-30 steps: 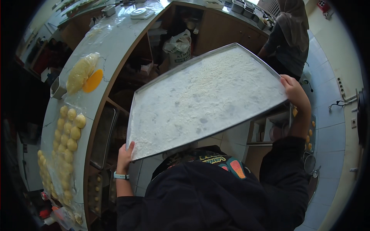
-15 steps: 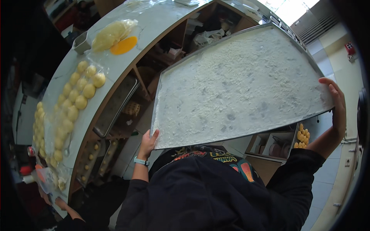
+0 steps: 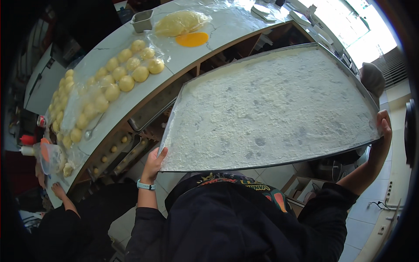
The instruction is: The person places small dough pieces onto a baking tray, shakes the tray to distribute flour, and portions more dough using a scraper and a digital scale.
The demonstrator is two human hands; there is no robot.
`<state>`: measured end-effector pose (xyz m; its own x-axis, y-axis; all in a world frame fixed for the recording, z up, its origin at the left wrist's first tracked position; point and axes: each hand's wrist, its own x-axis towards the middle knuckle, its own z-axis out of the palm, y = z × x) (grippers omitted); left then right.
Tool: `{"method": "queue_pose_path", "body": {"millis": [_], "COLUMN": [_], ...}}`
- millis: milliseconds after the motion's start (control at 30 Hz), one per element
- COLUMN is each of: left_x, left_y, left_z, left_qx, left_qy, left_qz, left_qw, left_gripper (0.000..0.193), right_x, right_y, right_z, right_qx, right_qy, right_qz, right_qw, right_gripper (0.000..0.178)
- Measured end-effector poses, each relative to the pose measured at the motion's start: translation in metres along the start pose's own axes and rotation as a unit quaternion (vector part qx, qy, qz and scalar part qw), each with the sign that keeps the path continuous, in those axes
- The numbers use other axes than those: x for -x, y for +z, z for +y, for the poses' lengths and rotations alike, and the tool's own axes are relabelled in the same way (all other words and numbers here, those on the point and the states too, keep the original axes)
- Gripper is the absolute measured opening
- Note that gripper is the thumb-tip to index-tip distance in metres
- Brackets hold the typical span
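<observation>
One metal baking tray (image 3: 260, 142), coated with white powder (image 3: 227, 113), is held up beside the surface (image 3: 180, 56). Left hand (image 3: 152, 167) grips its near-left corner; right hand (image 3: 384, 127), its near-right. Judged stiff, unwieldy, powder easily spilled; opposite rims offer best hold.

And most fingers of the left hand (image 3: 152, 165) are out of sight beneath the floury tray (image 3: 173, 114), which also screens a grey-covered person (image 3: 372, 77)!

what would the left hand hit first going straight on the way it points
Past the floured tray it holds, the left hand would probably meet the dark metal tray under the counter, though depth is unclear.
</observation>
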<state>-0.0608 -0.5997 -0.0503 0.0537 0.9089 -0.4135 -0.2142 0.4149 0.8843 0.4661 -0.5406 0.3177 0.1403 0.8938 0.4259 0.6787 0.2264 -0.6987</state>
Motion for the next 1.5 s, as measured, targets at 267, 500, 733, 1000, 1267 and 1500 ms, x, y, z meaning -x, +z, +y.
{"method": "queue_pose_path", "body": {"millis": [267, 500, 733, 1000, 1267, 1500], "left_x": [0.012, 0.011, 0.020, -0.011, -0.022, -0.013], "left_y": [-0.047, -0.079, -0.119, -0.141, -0.137, -0.142], "left_z": [0.000, -0.001, -0.075, -0.038, -0.039, -0.039], "left_qx": [0.022, 0.102, -0.033, 0.049, 0.056, 0.089], "left_qy": [-0.012, -0.022, 0.047, -0.023, -0.066, -0.028], "left_qz": [0.025, 0.068, 0.186, 0.183, 0.149, 0.167], "left_qw": [0.999, 0.992, 0.981, 0.982, 0.985, 0.981], "left_gripper": [0.047, 0.045, 0.029, 0.022, 0.023, 0.023], "right_x": [0.001, 0.014, 0.030, 0.026, 0.054, 0.068], "right_y": [0.056, 0.048, 0.110, 0.133, 0.144, 0.146], "right_z": [-0.018, -0.030, -0.048, -0.086, -0.133, -0.155], "right_qx": [0.005, -0.083, -0.009, 0.114, 0.136, 0.001], "right_qy": [-0.133, -0.100, -0.102, -0.186, -0.274, -0.251], "right_qz": [0.019, 0.002, 0.090, 0.121, 0.131, 0.155], "right_qw": [0.991, 0.992, 0.991, 0.968, 0.943, 0.956], "right_gripper": [0.027, 0.025, 0.033, 0.028, 0.026, 0.052]}}
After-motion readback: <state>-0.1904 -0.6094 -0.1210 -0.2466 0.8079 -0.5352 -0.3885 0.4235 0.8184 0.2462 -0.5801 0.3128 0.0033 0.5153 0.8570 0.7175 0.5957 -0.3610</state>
